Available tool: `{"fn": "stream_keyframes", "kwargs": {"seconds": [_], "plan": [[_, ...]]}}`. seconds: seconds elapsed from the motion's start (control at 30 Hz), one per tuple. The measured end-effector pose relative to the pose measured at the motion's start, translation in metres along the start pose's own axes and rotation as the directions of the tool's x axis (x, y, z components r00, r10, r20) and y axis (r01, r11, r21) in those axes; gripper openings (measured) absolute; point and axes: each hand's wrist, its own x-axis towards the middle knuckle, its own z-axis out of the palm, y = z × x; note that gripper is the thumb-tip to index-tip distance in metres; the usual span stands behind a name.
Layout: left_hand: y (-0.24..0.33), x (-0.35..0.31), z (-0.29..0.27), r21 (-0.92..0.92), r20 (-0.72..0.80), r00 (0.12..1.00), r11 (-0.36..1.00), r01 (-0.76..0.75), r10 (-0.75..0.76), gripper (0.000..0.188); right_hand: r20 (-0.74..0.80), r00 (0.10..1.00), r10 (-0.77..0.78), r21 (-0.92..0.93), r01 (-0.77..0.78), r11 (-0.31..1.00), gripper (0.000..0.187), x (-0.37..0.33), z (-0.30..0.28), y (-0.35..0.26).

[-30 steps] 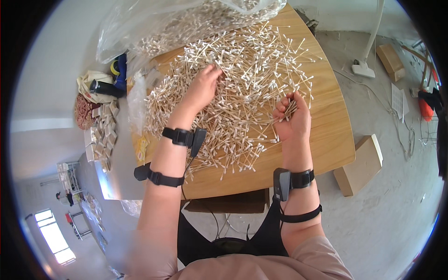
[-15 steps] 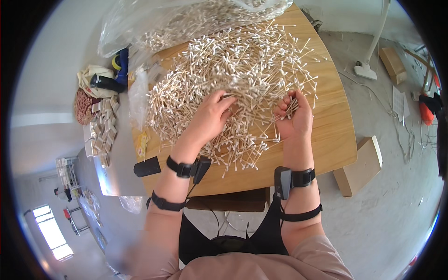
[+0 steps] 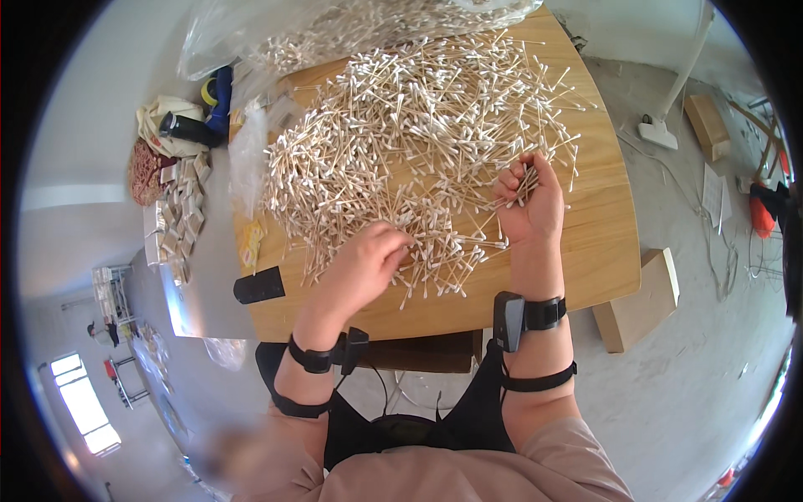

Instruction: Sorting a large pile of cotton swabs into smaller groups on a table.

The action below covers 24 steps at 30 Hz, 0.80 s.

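Note:
A wide, loose heap of cotton swabs [image 3: 335,176] with white tips and pale wooden sticks covers much of the wooden table [image 3: 577,251]. At the heap's right edge, my right hand [image 3: 534,205] is closed around a small bundle of cotton swabs [image 3: 526,182], their tips showing between the fingers. Over the near part of the heap is my left hand [image 3: 368,259], its fingers bent and pressed together at the swabs. What lies between those fingertips, if anything, is hidden.
A clear plastic bag [image 3: 251,42] with more swabs lies at the far edge. Left of the heap are a yellow packet [image 3: 250,241], a black flat piece [image 3: 259,285], small boxes [image 3: 180,222] and a black bottle [image 3: 188,128]. A cardboard box [image 3: 640,301] stands on the floor at right.
My left hand has come nearer to me from the heap's middle, and its fingers have drawn together. A bare patch of table now shows there. My right hand stays with its bundle.

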Motion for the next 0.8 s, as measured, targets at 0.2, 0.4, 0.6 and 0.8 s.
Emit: {"fn": "stream_keyframes", "kwargs": {"seconds": [0.2,0.4,0.6,0.8], "plan": [[0.011,0.019,0.008,-0.065,-0.187,0.982,0.998,-0.012,-0.001,0.008,0.003,1.000,0.010,-0.034,-0.010,0.999,0.020,0.001,0.000,0.005],[-0.003,0.073,0.011,0.143,-0.375,0.920,0.988,-0.063,0.113,0.006,0.006,1.000,0.013,-0.047,-0.013,0.999,0.021,0.003,0.006,0.012],[-0.018,0.094,0.022,0.244,-0.268,0.963,0.967,0.078,-0.010,0.018,-0.030,1.000,-0.002,-0.079,0.000,0.997,0.021,0.001,0.010,0.012],[-0.018,0.099,0.022,0.166,-0.215,0.974,0.980,0.110,-0.073,0.014,-0.007,1.000,0.001,-0.070,-0.002,0.998,0.020,0.001,0.006,0.011]]}}
